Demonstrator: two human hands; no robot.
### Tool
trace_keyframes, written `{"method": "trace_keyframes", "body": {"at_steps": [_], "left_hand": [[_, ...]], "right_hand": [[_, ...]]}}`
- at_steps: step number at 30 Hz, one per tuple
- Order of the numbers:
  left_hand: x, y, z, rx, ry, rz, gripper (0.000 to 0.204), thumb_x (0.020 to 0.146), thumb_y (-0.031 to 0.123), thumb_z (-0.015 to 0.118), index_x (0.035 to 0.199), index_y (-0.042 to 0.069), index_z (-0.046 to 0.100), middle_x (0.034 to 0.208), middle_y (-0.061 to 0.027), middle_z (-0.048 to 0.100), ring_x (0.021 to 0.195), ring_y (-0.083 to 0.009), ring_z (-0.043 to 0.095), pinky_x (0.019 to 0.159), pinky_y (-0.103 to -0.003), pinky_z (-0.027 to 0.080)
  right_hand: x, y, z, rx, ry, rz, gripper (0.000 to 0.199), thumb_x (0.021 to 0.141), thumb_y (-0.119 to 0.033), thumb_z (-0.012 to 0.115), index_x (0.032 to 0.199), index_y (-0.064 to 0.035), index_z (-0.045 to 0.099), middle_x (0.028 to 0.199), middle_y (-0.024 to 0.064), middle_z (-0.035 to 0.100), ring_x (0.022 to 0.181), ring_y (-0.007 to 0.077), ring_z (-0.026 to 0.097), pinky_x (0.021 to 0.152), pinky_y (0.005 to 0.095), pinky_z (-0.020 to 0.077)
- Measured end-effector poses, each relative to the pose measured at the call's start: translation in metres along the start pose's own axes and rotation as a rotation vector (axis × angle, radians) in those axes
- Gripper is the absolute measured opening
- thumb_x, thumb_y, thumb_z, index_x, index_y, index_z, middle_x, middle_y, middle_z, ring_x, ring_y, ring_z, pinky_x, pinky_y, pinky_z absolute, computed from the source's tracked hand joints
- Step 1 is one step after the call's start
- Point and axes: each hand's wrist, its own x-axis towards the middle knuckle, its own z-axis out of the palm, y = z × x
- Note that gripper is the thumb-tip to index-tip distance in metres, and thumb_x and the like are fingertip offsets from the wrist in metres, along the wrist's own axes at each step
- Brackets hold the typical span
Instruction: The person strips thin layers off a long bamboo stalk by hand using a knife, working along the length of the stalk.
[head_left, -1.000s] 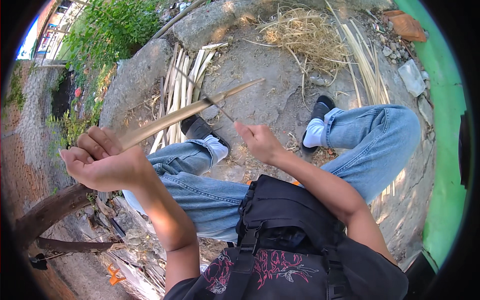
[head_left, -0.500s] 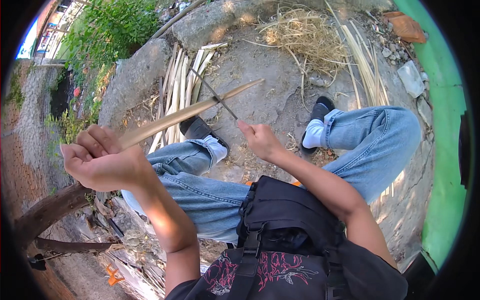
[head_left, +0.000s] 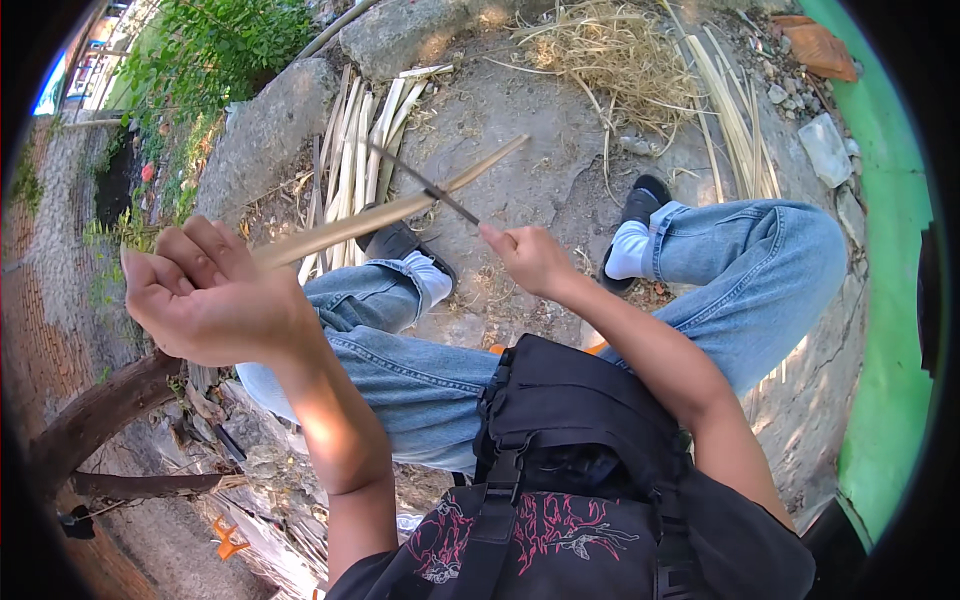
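One long wood strip (head_left: 340,228) slanting above ground (head_left: 560,165), left hand (head_left: 205,285) fingers grasping its near end. Right hand (head_left: 535,262) fingers clenching narrow dark blade (head_left: 457,207), blade crossing strip toward far end. Strip partly hiding left sandal (head_left: 398,244) and bundle of pale split strips (head_left: 352,150). Tangled shavings (head_left: 625,65) lying beyond; more strips (head_left: 733,120) resting right, near rubble (head_left: 790,98) and green painted surface (head_left: 895,260).

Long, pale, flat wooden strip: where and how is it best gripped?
The strip is probably best gripped at its broad near end, from the left, where the left hand is: it tapers toward its far tip, and the dark, thin metal blade crosses it nearer that tip.
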Motion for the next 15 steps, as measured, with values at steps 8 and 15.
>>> {"method": "trace_keyframes", "body": {"at_steps": [8,15], "left_hand": [[0.003,0.009,-0.002,-0.049,-0.031,-0.012,0.034,0.086,0.018,0.043,0.06,0.017,0.02,0.05,0.0012,0.019,0.04,-0.0091,0.017,0.038,-0.025,0.014],[-0.002,0.01,0.002,-0.035,-0.006,-0.036,0.035,0.085,0.018,0.043,0.06,0.018,0.019,0.049,0.0013,0.02,0.04,-0.0092,0.018,0.039,-0.025,0.014]], "right_hand": [[0.007,-0.013,-0.014,0.041,-0.062,0.153,0.064,0.094,-0.052,0.04,0.062,0.0033,0.048,0.047,0.0116,0.039,0.047,0.0186,0.036,0.049,0.0368,0.0336],[-0.016,-0.041,0.0,0.027,0.049,-0.189,0.07,0.092,-0.055,0.04,0.054,0.0024,0.05,0.047,0.0186,0.047,0.044,0.0278,0.047,0.048,0.0407,0.0374]]}}
